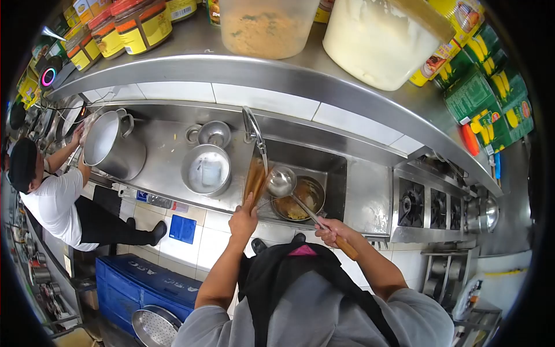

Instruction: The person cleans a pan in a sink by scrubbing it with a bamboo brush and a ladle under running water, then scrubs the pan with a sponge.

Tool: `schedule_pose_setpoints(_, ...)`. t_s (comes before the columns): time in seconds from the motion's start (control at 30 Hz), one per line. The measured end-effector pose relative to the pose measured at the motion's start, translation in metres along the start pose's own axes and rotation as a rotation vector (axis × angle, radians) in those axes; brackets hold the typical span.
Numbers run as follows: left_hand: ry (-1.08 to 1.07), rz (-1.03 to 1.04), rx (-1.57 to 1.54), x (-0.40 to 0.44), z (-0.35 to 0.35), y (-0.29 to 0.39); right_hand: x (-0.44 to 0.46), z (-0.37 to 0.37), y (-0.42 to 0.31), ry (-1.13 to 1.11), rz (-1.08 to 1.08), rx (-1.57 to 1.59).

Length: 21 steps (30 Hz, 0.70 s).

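Observation:
My left hand [244,220] is closed around the lower end of a long orange-brown object [254,179], held upright at the sink's left edge; its exact kind is unclear. My right hand [335,232] grips a metal ladle [281,181] by its shaft, near the wooden handle. The ladle's round bowl is beside the orange-brown object, under the running faucet [252,124]. Below, in the sink [332,168], sits a round metal pan [315,191] with brown liquid or residue in it. The ladle's shaft crosses over this pan.
Left of the sink stand a metal pot [191,168] with whitish contents and a smaller bowl [215,132]. A co-worker [55,196] handles a large stockpot [124,153] farther left. Gas burners [411,199] are at right. Jars and tubs line the overhead shelf [191,69].

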<state>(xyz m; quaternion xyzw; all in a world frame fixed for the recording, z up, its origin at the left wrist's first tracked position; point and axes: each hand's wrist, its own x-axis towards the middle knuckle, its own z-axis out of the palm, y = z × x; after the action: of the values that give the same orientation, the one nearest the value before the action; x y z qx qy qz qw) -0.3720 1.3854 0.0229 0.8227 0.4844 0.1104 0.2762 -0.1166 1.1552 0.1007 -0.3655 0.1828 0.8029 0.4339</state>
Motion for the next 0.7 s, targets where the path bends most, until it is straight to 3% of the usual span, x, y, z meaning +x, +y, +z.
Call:
schedule_pose_setpoints(0.07, -0.143, 0.121, 0.149, 0.000, 0.001, 0.011, 0.003, 0.003, 0.004, -0.041, 0.008, -0.017)
schedule_pose_setpoints(0.17, -0.240, 0.123, 0.396, 0.028, 0.024, -0.003, 0.006, 0.011, 0.007, -0.090, 0.011, -0.128)
schedule_pose_setpoints(0.23, -0.261, 0.069, 0.372, 0.041, 0.018, -0.001, 0.008, 0.017, 0.006, -0.106, -0.005, -0.210)
schedule_pose_setpoints(0.3, -0.368, 0.227, 0.353, 0.039, 0.038, 0.012, 0.011, 0.022, 0.000, -0.022, 0.002, -0.168)
schedule_pose_setpoints(0.33, -0.424, 0.258, 0.304, 0.024, 0.008, 0.045, 0.013, 0.022, -0.001, -0.027, 0.001, -0.166)
schedule_pose_setpoints(0.37, -0.424, 0.258, 0.306, 0.037, 0.018, 0.033, 0.015, 0.021, -0.004, 0.026, -0.010, -0.243)
schedule_pose_setpoints(0.43, -0.457, 0.111, 0.397, 0.070, 0.047, -0.004, 0.012, 0.023, 0.001, 0.078, -0.020, -0.315)
schedule_pose_setpoints(0.5, -0.380, 0.073, 0.334, 0.058, 0.006, 0.028, 0.001, 0.037, 0.003, 0.232, -0.153, -0.463)
schedule_pose_setpoints(0.57, -0.421, 0.191, 0.241, 0.035, 0.011, 0.055, 0.015, 0.030, 0.002, 0.283, -0.193, -0.512)
schedule_pose_setpoints(0.6, -0.426, 0.278, 0.054, 0.029, 0.026, 0.051, 0.020, 0.032, 0.002, 0.330, -0.229, -0.562)
schedule_pose_setpoints(0.63, -0.428, 0.279, 0.057, 0.038, 0.035, 0.040, 0.018, 0.029, 0.004, 0.328, -0.229, -0.559)
schedule_pose_setpoints(0.7, -0.480, 0.054, 0.248, 0.064, 0.021, 0.032, 0.007, 0.033, 0.001, 0.364, -0.219, -0.553)
